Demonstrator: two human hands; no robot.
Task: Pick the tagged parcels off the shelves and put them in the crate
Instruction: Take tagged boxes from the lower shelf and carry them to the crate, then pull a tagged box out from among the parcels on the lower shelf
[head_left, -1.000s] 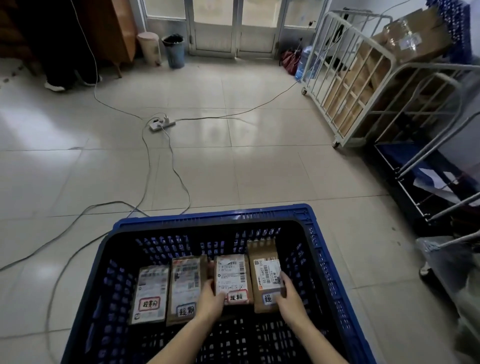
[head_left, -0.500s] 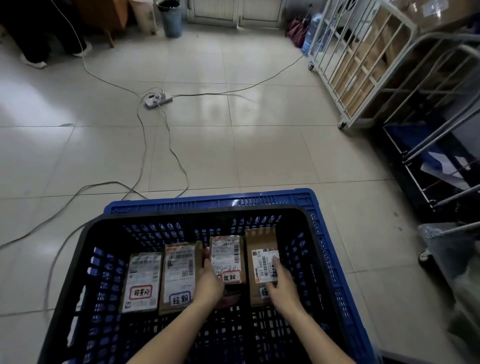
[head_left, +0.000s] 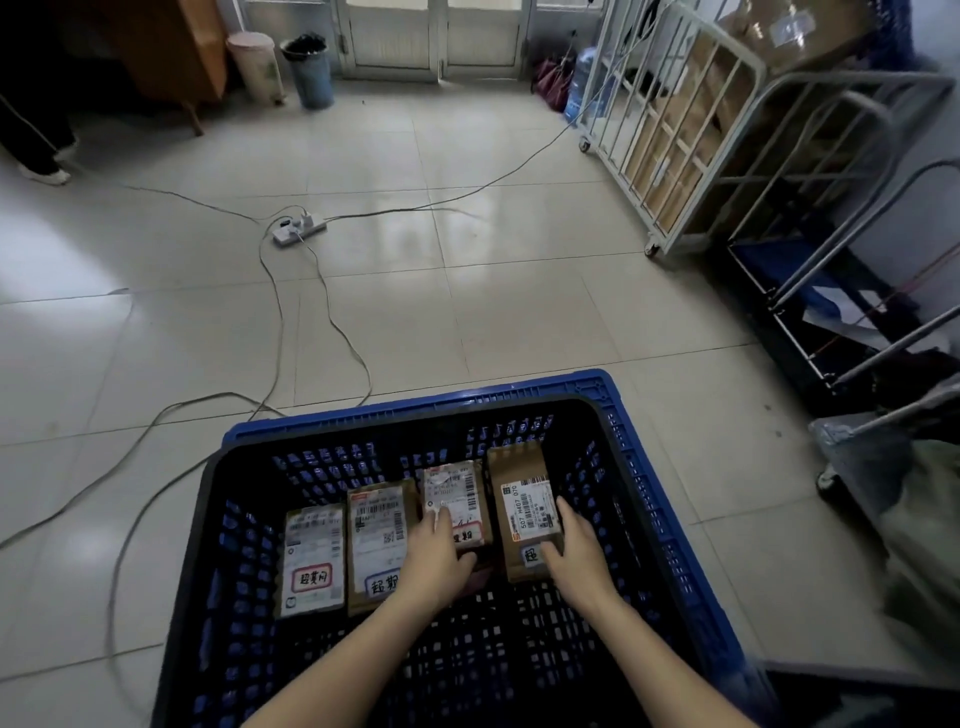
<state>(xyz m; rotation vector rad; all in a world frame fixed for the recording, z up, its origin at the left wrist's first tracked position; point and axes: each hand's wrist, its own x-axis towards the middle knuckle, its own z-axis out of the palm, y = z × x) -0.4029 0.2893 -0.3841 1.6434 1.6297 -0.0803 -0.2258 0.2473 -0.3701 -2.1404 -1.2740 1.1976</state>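
Note:
A blue crate (head_left: 415, 402) stands on the floor below me with several tagged brown parcels lying flat in a row on its bottom. My left hand (head_left: 434, 553) rests on the third parcel (head_left: 460, 496), fingers flat over its label. My right hand (head_left: 576, 553) grips the right edge of the rightmost parcel (head_left: 519, 483). To the left lie a parcel with a blue-framed tag (head_left: 376, 535) and a parcel with a red-framed tag (head_left: 314, 558), both untouched.
A white power strip (head_left: 298, 231) and its cables trail across the tiled floor ahead. A wheeled metal cage trolley (head_left: 670, 156) with cardboard boxes and a metal shelf frame (head_left: 831, 332) stand on the right. Bins (head_left: 309, 70) and a person's legs (head_left: 36, 135) are at the back left.
Both hands slid slightly forward over the two right parcels, pushing them flat in the crate. The camera tilted, so the crate sits lower in view.

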